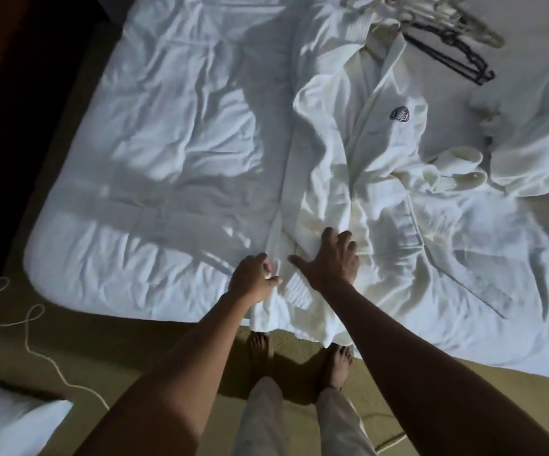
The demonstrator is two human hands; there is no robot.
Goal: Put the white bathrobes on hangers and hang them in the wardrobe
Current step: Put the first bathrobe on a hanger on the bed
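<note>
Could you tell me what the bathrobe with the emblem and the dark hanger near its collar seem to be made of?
Bathrobe: looks like thick, matte white cotton, terry or waffle weave, given its soft bulky folds. Dark hanger: thin black bars, probably metal or plastic; too blurred to tell.

Under your right hand (329, 261) the bathrobe (358, 179) is thick white towelling, matt and nubby, with a dark stitched emblem (399, 114). Your bed sheet (167, 143) is thin, smooth, creased cotton-like cloth. The dark hanger (447, 54) looks like thin metal or plastic; the blur hides which. The floor (102, 340) reads as matt carpet.
</note>
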